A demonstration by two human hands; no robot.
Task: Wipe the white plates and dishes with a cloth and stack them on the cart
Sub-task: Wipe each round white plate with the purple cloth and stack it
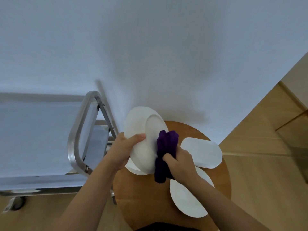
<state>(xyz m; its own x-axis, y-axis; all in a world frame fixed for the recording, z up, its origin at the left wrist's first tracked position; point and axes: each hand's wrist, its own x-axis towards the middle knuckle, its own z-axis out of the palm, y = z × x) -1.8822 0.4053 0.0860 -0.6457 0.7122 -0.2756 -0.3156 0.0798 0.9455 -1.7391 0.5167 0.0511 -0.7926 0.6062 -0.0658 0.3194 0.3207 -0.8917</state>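
A plain white wall filled the upper part of the view, evenly lit with soft bluish shading and a faint shadow low down near the middle. The floor was light wood, its boards showing seams that ran toward the right edge of the view. A round wooden table with a warm brown top stood close against the wall, its far edge almost meeting the foot of it. To the left of the table's left edge stood a metal trolley with a curved tubular handle, a pale flat top shelf and a small castor wheel on the floor.
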